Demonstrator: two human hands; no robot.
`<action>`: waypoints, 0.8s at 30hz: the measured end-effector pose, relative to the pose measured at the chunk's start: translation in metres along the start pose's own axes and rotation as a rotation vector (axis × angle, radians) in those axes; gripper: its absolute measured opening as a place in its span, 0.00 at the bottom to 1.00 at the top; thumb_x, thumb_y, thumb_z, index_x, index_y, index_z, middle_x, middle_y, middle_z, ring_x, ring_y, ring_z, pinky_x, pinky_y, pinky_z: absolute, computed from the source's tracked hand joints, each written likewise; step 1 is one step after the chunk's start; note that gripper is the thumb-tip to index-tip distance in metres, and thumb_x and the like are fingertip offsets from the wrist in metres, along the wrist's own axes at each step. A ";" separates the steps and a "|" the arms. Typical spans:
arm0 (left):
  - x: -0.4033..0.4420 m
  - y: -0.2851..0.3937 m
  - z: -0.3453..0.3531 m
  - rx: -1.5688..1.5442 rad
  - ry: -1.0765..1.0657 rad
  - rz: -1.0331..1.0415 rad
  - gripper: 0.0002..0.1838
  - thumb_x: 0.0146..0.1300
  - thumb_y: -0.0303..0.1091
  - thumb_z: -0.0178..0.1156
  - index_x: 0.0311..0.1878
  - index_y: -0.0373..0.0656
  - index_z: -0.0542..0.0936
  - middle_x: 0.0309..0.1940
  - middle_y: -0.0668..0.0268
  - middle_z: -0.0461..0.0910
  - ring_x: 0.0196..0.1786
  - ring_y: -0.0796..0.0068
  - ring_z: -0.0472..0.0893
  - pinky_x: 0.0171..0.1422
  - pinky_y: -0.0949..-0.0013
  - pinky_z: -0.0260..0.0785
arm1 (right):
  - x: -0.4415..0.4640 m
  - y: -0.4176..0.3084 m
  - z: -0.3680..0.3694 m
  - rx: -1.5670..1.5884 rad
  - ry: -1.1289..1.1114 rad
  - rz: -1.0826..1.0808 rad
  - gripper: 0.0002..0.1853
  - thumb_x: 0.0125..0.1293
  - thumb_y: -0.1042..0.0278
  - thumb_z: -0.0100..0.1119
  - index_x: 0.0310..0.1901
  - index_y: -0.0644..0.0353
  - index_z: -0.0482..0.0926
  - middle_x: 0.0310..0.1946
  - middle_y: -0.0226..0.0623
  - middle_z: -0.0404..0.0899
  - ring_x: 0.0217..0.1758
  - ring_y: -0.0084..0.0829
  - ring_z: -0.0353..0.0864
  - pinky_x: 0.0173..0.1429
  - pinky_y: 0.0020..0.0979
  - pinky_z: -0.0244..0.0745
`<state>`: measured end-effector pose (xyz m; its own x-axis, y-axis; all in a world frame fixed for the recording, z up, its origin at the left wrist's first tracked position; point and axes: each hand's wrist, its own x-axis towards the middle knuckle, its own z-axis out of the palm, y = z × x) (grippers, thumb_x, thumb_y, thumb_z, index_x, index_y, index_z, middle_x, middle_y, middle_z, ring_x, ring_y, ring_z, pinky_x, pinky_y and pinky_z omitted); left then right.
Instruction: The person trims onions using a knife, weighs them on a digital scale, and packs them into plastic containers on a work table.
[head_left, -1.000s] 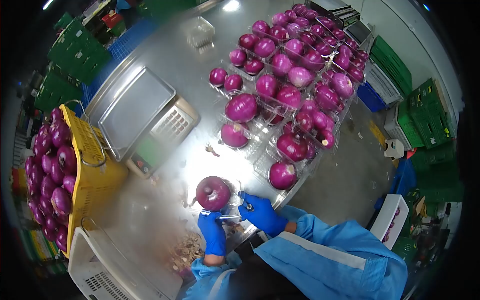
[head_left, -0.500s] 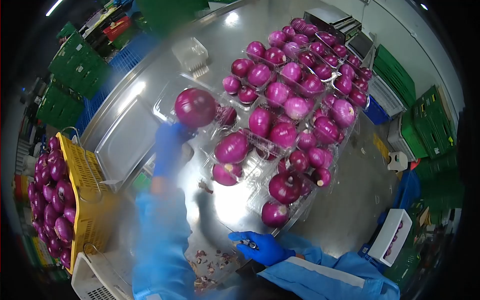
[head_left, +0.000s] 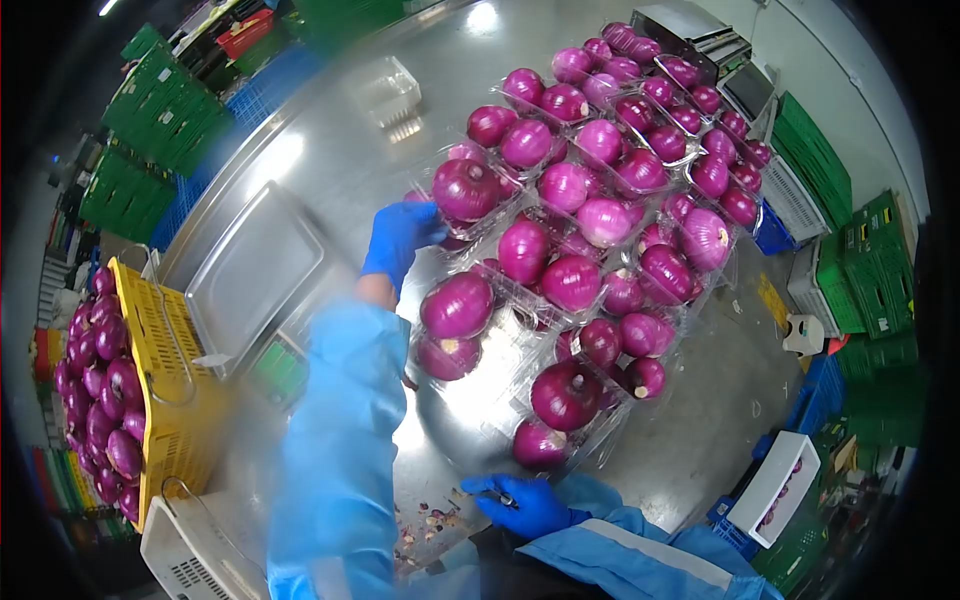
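My left hand [head_left: 402, 240], in a blue glove, grips the near left edge of a clear plastic tray [head_left: 425, 188] with its fingers partly hidden. A big red onion [head_left: 466, 190] sits on top in that tray, with others beneath it. To the right, more clear trays of red onions [head_left: 570, 283] stand close together on the steel table [head_left: 400, 460]. My right hand [head_left: 525, 507], also gloved in blue, is low at the table's near edge, closed around a small tool with a metallic part, possibly a knife; its kind is not clear.
A scale with a steel platform [head_left: 255, 275] and green display [head_left: 280, 370] stands at left. Beside it is a yellow crate [head_left: 180, 400] heaped with red onions, above a white crate [head_left: 195, 560]. An unfilled plastic tray [head_left: 388, 92] lies farther back. Onion skins [head_left: 430, 525] litter the near side.
The tray under my left hand has moved right, against the other filled trays, with the big onion on it. My right hand stays low with its tool. The view has shifted slightly.
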<state>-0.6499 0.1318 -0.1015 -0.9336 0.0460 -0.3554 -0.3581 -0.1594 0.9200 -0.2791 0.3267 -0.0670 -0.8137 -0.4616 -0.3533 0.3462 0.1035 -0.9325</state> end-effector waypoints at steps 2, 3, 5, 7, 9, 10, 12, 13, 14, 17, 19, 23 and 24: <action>-0.022 0.002 -0.013 -0.005 -0.044 0.016 0.15 0.66 0.36 0.59 0.47 0.32 0.78 0.38 0.56 0.84 0.39 0.62 0.84 0.44 0.65 0.78 | -0.001 0.003 0.001 -0.069 -0.014 -0.025 0.16 0.68 0.70 0.58 0.56 0.60 0.77 0.53 0.35 0.81 0.52 0.24 0.81 0.54 0.27 0.77; -0.041 0.006 -0.018 -0.006 -0.064 0.021 0.16 0.66 0.36 0.59 0.49 0.32 0.78 0.39 0.56 0.83 0.40 0.63 0.84 0.46 0.66 0.78 | -0.001 0.003 0.002 -0.098 -0.016 -0.042 0.16 0.68 0.70 0.58 0.56 0.60 0.77 0.52 0.34 0.82 0.51 0.24 0.81 0.53 0.27 0.77; -0.105 0.007 -0.032 0.016 0.056 0.181 0.17 0.67 0.36 0.59 0.51 0.32 0.77 0.45 0.56 0.82 0.44 0.65 0.84 0.46 0.68 0.76 | -0.003 -0.002 0.004 -0.064 -0.021 -0.017 0.16 0.67 0.68 0.59 0.56 0.59 0.77 0.51 0.35 0.83 0.49 0.25 0.82 0.52 0.28 0.78; -0.170 -0.008 -0.070 0.068 0.205 0.276 0.18 0.67 0.33 0.58 0.54 0.31 0.76 0.49 0.56 0.81 0.46 0.65 0.83 0.50 0.68 0.76 | -0.006 -0.010 0.003 0.060 -0.041 0.083 0.18 0.67 0.64 0.61 0.57 0.58 0.77 0.49 0.38 0.83 0.49 0.27 0.84 0.53 0.30 0.77; -0.258 -0.008 -0.089 0.218 0.536 0.216 0.18 0.68 0.33 0.57 0.56 0.31 0.75 0.52 0.57 0.80 0.50 0.66 0.82 0.54 0.67 0.75 | -0.009 -0.013 0.001 -0.050 -0.033 0.065 0.18 0.67 0.65 0.61 0.56 0.58 0.77 0.49 0.38 0.83 0.49 0.28 0.84 0.53 0.29 0.78; -0.288 -0.041 -0.136 0.434 0.646 0.329 0.18 0.68 0.34 0.58 0.56 0.32 0.76 0.51 0.55 0.80 0.51 0.62 0.81 0.56 0.65 0.73 | -0.011 -0.011 0.004 -0.101 -0.046 0.053 0.17 0.67 0.65 0.61 0.56 0.58 0.78 0.49 0.38 0.83 0.48 0.28 0.85 0.53 0.29 0.78; -0.361 -0.076 -0.191 0.965 0.855 0.409 0.20 0.66 0.36 0.60 0.56 0.32 0.76 0.49 0.52 0.80 0.52 0.56 0.80 0.60 0.62 0.70 | -0.016 0.001 0.009 -0.081 -0.088 0.090 0.17 0.67 0.66 0.61 0.56 0.57 0.78 0.49 0.38 0.83 0.46 0.27 0.85 0.52 0.29 0.79; -0.395 -0.077 -0.195 1.269 0.941 0.375 0.21 0.66 0.38 0.61 0.55 0.33 0.76 0.49 0.50 0.80 0.52 0.53 0.79 0.61 0.61 0.69 | -0.016 0.003 0.015 -0.077 -0.093 0.102 0.17 0.67 0.66 0.61 0.56 0.56 0.78 0.48 0.39 0.83 0.45 0.26 0.85 0.51 0.28 0.79; -0.418 -0.077 -0.200 1.570 1.002 0.334 0.21 0.65 0.39 0.61 0.55 0.33 0.76 0.48 0.48 0.80 0.52 0.50 0.79 0.62 0.59 0.68 | -0.016 -0.001 0.023 -0.082 -0.137 0.156 0.17 0.67 0.66 0.61 0.56 0.56 0.78 0.47 0.39 0.84 0.43 0.26 0.85 0.49 0.28 0.79; -0.452 -0.097 -0.224 1.662 0.896 0.202 0.18 0.62 0.38 0.62 0.50 0.35 0.79 0.43 0.48 0.81 0.48 0.49 0.80 0.55 0.57 0.70 | -0.019 -0.018 0.038 -0.153 -0.223 0.247 0.17 0.67 0.65 0.61 0.56 0.55 0.79 0.42 0.38 0.84 0.38 0.24 0.85 0.43 0.29 0.80; -0.468 -0.116 -0.248 1.713 0.812 0.124 0.16 0.60 0.38 0.63 0.46 0.36 0.81 0.40 0.48 0.82 0.45 0.48 0.81 0.50 0.56 0.71 | -0.023 -0.021 0.054 -0.229 -0.267 0.216 0.17 0.67 0.64 0.61 0.56 0.54 0.79 0.38 0.38 0.85 0.34 0.22 0.84 0.37 0.29 0.80; -0.478 -0.134 -0.283 1.492 0.859 0.059 0.11 0.53 0.35 0.67 0.37 0.39 0.83 0.33 0.49 0.82 0.37 0.49 0.82 0.40 0.56 0.73 | -0.031 -0.013 0.076 -0.289 -0.315 0.114 0.17 0.67 0.60 0.62 0.54 0.56 0.80 0.31 0.39 0.84 0.29 0.25 0.84 0.33 0.29 0.78; -0.479 -0.126 -0.278 1.520 0.861 0.077 0.12 0.52 0.35 0.68 0.37 0.40 0.83 0.33 0.49 0.82 0.37 0.49 0.82 0.40 0.56 0.73 | -0.033 -0.013 0.082 -0.293 -0.312 0.133 0.17 0.66 0.59 0.62 0.53 0.56 0.80 0.31 0.39 0.83 0.28 0.26 0.84 0.33 0.30 0.78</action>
<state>-0.1540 -0.1438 -0.0930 -0.8544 -0.4884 0.1772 -0.4817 0.8725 0.0821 -0.2184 0.2685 -0.0370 -0.5757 -0.6667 -0.4735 0.2546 0.4041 -0.8786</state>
